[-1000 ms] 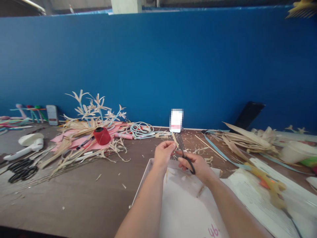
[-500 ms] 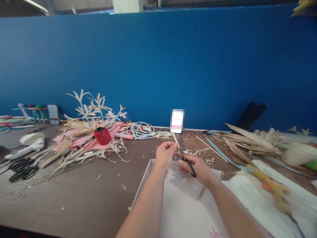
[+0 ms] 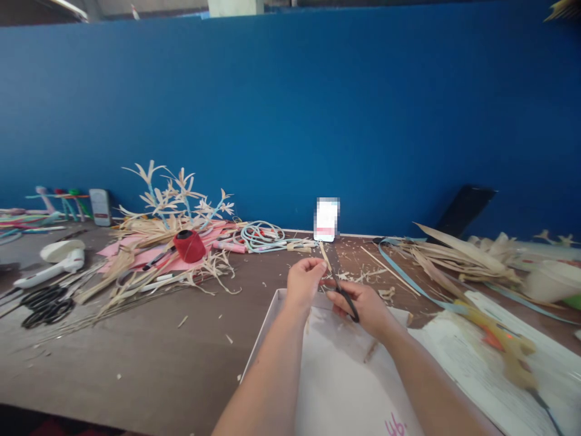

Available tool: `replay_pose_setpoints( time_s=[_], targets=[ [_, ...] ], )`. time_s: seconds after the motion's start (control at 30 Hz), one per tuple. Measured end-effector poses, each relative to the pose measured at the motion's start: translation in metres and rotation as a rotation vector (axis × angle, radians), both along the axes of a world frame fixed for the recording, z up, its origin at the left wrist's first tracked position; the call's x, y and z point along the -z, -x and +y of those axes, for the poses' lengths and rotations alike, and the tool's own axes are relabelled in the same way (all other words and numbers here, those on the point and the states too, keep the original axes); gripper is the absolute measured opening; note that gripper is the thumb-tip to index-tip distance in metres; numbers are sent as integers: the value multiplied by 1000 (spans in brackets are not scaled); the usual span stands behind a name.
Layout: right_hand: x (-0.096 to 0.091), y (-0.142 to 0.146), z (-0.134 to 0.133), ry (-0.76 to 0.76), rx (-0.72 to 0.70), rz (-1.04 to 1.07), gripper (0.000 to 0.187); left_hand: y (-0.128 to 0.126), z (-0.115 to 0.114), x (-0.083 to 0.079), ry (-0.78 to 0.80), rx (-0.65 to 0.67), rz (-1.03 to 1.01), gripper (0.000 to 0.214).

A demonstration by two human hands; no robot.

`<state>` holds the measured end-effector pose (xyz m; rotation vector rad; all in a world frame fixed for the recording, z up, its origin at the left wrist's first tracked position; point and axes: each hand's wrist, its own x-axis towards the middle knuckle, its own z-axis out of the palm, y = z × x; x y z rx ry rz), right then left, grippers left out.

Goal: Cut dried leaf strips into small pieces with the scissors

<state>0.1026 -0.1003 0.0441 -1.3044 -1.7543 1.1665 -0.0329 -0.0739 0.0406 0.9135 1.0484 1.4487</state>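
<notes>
1 blue partition [image 3: 254,109] is standing behind the brown worktop [image 3: 158,375]. 1 white tray [image 3: 336,387], with pink handwriting near the bottom of the view, is lying under the person's 2 forearms. To the right, printed sheets [image 3: 447,345] are lying on the worktop near a loose heap of dried leaves [image 3: 472,260]. To the left, pale flower sprays [image 3: 181,197] are standing on blue stems. 1 yellow tool [image 3: 508,345], partly blurred, is resting on the printed sheets.

The left hand [image 3: 305,281] is pinching in a narrow grip around the tray's far edge. Just beside it, the right hand [image 3: 361,303] is curling in a closed grip. 1 lit phone [image 3: 326,221] is leaning upright near the partition. 1 pair of dark scissors [image 3: 347,300] is filling the right grip, its blades pointing away. 1 red spool [image 3: 189,246] is sitting before the sprays. Smallest, 1 thin pale strip [image 3: 324,251] is sticking up from the left grip beside the blades; whether they are touching it, the view is not showing.
</notes>
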Motion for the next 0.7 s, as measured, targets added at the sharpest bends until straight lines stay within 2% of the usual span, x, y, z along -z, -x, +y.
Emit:
replay_pose_setpoints(
  time_s=[0.2,0.7],
  targets=[
    [4,1,1,-3,-17,44,46,-1,-1,0,17,-2,-12,19],
    [8,1,1,-23,5,-2,43,2,1,0,53,-6,-19,19]
  ],
)
